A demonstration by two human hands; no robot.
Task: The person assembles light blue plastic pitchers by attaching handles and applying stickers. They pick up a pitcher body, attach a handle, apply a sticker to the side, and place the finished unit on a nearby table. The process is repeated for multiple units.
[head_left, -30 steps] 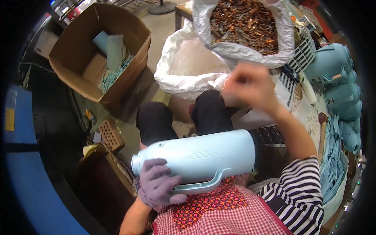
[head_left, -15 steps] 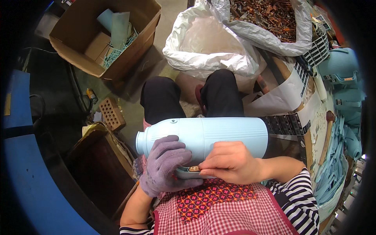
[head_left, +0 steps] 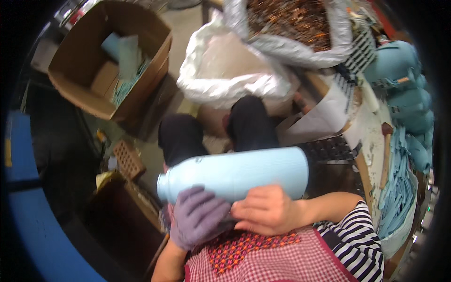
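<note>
A light blue thermos casing (head_left: 253, 169), ribbed along its body and narrowing to a neck, lies sideways across my lap with the neck to the left. Its handle side faces me and is mostly covered by my hands. My left hand (head_left: 199, 218), in a purple-grey glove, is closed around the handle, knuckles up against the casing. Bare and curled, my right hand (head_left: 265, 209) presses its fingertips together at the handle beside the gloved fingers. What those fingertips pinch is hidden and blurred.
Ahead stand a white sack (head_left: 230, 61), another sack of brown metal-like scraps (head_left: 291, 23) and a cardboard box (head_left: 70, 89) with blue pieces. Right, a bench carries strips of labels (head_left: 329, 149), a hammer (head_left: 386, 150), blue plastic strips (head_left: 399, 183) and more blue casings (head_left: 394, 61).
The view has shifted and blurred. A small gold-coloured label on the handle showed earlier under my right fingertips; now my hands hide it. The casing tilts slightly, its right end higher.
</note>
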